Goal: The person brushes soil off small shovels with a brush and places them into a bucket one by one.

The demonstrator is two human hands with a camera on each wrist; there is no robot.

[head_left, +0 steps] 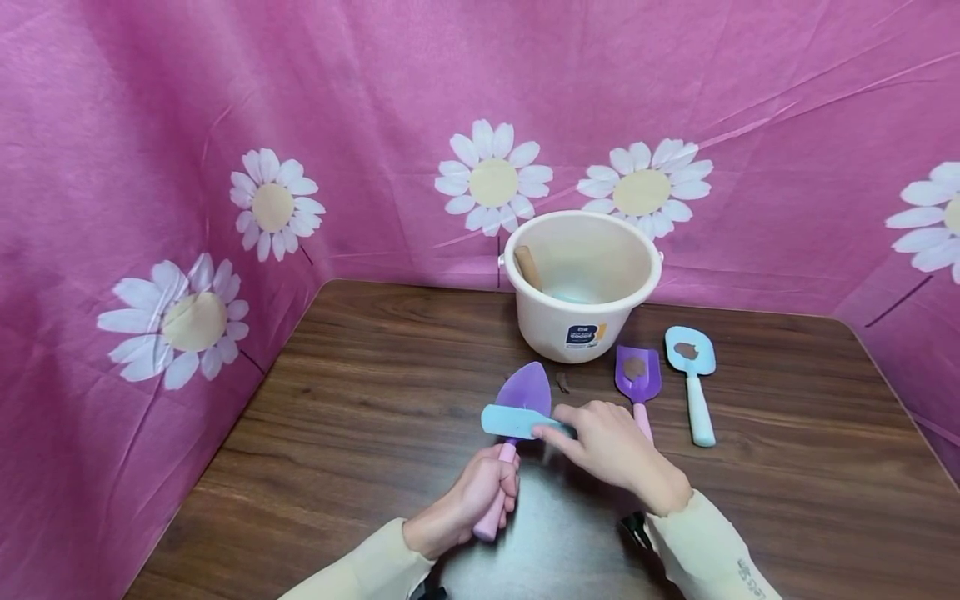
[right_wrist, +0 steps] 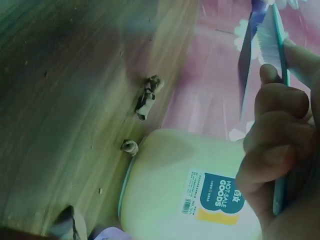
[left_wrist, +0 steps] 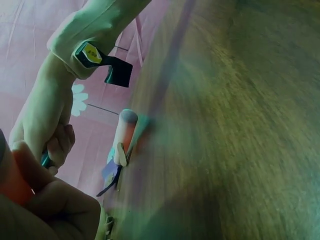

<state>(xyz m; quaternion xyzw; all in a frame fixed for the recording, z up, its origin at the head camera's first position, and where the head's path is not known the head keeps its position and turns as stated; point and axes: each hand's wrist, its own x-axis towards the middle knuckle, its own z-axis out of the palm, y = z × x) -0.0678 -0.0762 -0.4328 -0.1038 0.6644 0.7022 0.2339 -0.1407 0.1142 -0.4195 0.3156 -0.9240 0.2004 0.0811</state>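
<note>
My left hand (head_left: 476, 492) grips the pink handle of a small purple trowel (head_left: 525, 386), whose pointed blade faces away toward the bucket. In my right hand (head_left: 607, 442) is a light blue brush (head_left: 504, 420), lying crosswise over the base of the trowel's blade. The right wrist view shows pale bristles on the brush (right_wrist: 272, 40), turned toward the purple blade (right_wrist: 245, 65). My right fingers wrap its handle end. Brown scraps (head_left: 562, 382) lie on the table just beyond the trowel.
A cream bucket (head_left: 555, 321) with a label stands at the back, a brown handle (head_left: 528, 268) leaning inside. To its right lie a purple shovel (head_left: 651, 379) with a pink handle and a light blue shovel (head_left: 699, 408), both with brown patches. A pink flowered cloth (head_left: 375, 167) hangs behind the table.
</note>
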